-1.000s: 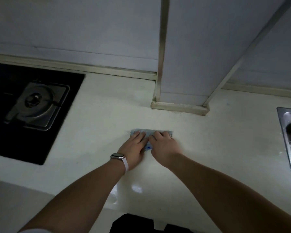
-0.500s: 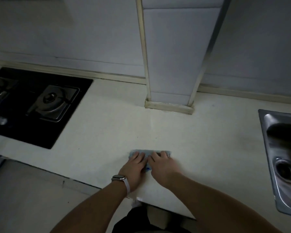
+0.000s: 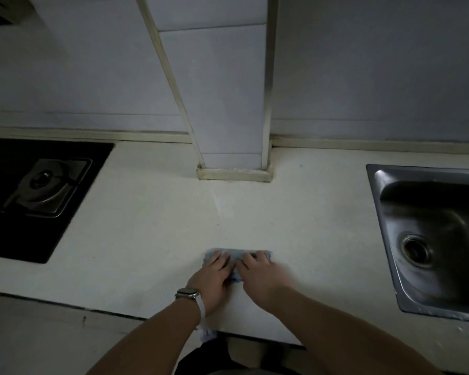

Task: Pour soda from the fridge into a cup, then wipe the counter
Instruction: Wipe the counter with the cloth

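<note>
This is looking like a home kitchen, dimly lit: a pale table (image 3: 152, 228) is running along a tiled wall (image 3: 363, 77), with a black glass gas hob (image 3: 46, 234) set flush into it at the left, one metal burner (image 3: 48, 186) showing. At the right a stainless steel sink (image 3: 428, 293) is sitting sunk into the same surface, its round drain (image 3: 414, 250) catching a little light. A tiled column (image 3: 228, 104) is standing out from the wall between the two, edged with cream trim (image 3: 233, 175) where it is meeting the table.
</note>
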Motion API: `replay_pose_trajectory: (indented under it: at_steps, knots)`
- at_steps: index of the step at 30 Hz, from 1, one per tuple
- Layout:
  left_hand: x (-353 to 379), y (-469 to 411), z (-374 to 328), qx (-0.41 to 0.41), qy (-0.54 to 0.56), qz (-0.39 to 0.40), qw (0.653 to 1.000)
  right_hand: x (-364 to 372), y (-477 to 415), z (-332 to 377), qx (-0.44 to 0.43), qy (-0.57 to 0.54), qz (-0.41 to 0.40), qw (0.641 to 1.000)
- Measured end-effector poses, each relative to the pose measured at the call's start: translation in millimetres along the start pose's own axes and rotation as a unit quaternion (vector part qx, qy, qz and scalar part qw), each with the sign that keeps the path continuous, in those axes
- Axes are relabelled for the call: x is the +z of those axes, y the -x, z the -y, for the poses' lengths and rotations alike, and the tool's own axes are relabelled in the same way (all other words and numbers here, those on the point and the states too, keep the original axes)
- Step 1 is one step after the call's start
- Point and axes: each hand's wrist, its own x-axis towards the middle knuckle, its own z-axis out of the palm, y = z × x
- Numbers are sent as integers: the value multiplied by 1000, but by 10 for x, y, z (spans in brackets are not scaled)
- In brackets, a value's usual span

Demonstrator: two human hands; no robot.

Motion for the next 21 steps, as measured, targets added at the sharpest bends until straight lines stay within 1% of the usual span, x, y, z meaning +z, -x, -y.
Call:
replay_pose_trajectory:
  at_steps: [6,13,16,21]
  knots:
    - [-103,-213,60,-1,2,2,1000,-20,-155,-82,15,-3,-21,1000]
    - [-409,-610,136,7,17,2,1000,-195,-546,-265,41,4,-49,998]
    - [-532,-806,197,7,16,1,1000,-305,-731,-333,46,-34,-41,998]
    - [-736,-1161,294,17,12,4,1000,-468,-1067,-505,67,-30,-40,997]
